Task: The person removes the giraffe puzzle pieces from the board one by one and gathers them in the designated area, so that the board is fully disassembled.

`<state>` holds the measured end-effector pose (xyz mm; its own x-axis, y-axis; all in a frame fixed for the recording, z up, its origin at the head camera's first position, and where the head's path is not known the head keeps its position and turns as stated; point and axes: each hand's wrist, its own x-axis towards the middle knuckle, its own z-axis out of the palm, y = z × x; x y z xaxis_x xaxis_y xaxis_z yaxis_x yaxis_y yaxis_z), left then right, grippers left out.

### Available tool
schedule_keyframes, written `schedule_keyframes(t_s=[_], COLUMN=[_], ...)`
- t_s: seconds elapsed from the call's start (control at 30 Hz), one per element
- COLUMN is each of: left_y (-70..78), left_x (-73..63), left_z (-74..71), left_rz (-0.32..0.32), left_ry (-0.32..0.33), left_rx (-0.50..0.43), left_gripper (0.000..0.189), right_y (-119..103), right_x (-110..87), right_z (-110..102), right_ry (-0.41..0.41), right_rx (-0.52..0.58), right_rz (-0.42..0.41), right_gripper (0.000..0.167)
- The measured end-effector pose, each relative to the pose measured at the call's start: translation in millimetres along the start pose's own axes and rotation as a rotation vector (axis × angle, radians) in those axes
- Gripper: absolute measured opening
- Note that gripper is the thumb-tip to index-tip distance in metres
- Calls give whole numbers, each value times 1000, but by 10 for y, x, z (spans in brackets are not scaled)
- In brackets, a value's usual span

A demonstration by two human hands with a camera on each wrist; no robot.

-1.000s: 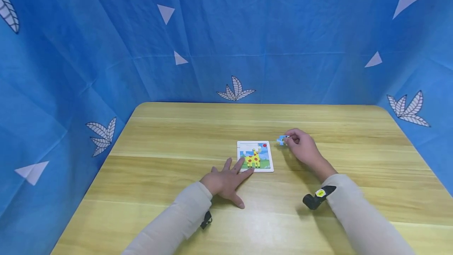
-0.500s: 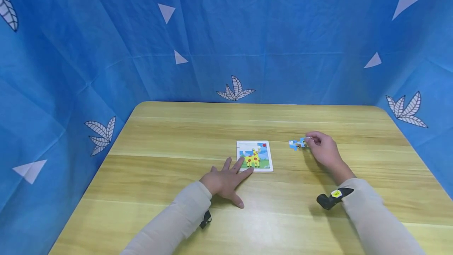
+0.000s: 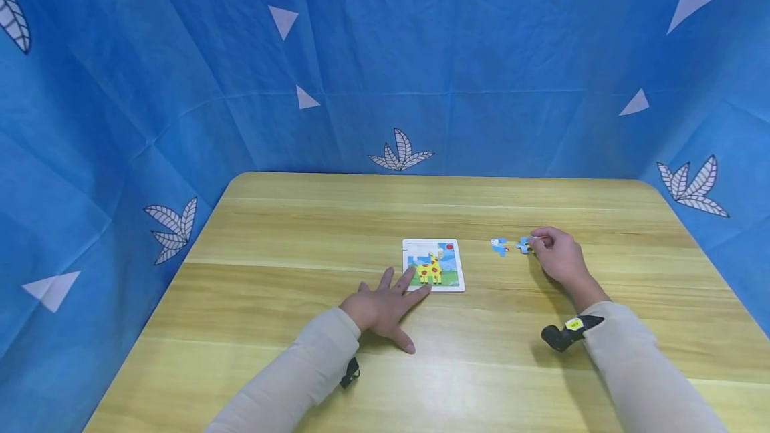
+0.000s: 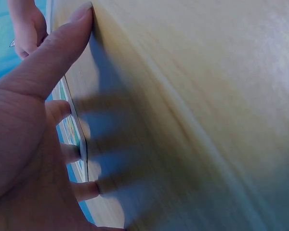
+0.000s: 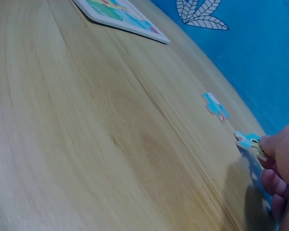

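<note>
A white-framed jigsaw puzzle (image 3: 460,275) with a yellow, red-spotted giraffe lies flat on the wooden table, a bare white area at its upper left. My left hand (image 3: 385,309) is spread palm-down, fingertips at the frame's lower left and thumb out on the table; the left wrist view also shows this left hand (image 4: 24,130). To the right of the puzzle, my right hand (image 3: 559,256) pinches a blue puzzle piece (image 3: 523,245) between thumb and fingers. In the right wrist view that piece (image 5: 248,139) shows a yellow patch and a black-and-white eye, partly covered by the thumb.
Another blue-and-white puzzle piece (image 3: 499,246) lies flat between the puzzle and my right hand. The wooden table (image 3: 301,239) has rounded far corners. Behind it hangs a blue curtain (image 3: 511,52) printed with white leaves and triangles.
My right hand has moved right, away from the puzzle, with its piece. The other piece, hidden earlier, now shows on the table, a gap between the two. The left hand has stayed still.
</note>
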<state>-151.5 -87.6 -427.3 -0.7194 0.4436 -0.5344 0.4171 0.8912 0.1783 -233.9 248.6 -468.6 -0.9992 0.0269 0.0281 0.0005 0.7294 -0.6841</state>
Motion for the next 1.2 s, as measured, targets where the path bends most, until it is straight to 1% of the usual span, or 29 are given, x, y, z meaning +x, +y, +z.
schedule_keyframes(t_s=[0.3,0.47,0.63,0.9,1.2], left_y=[1,2,4,3,1], left_x=[6,8,11,11,16], left_z=[4,3,3,5,8], left_rz=[-1,-2,-5,-5,-5], left_ry=[1,0,-2,-3,-4], left_rx=[15,23,26,21,16], left_gripper=[107,107,107,107,107], right_y=[-22,-17,-32,-8,-20], right_x=[25,42,32,44,44], right_z=[71,100,109,130,123], right_ry=[18,28,20,26,21], right_rx=[-40,-67,-84,-84,-87], right_rz=[15,29,33,32,39], right_gripper=[36,41,46,43,44])
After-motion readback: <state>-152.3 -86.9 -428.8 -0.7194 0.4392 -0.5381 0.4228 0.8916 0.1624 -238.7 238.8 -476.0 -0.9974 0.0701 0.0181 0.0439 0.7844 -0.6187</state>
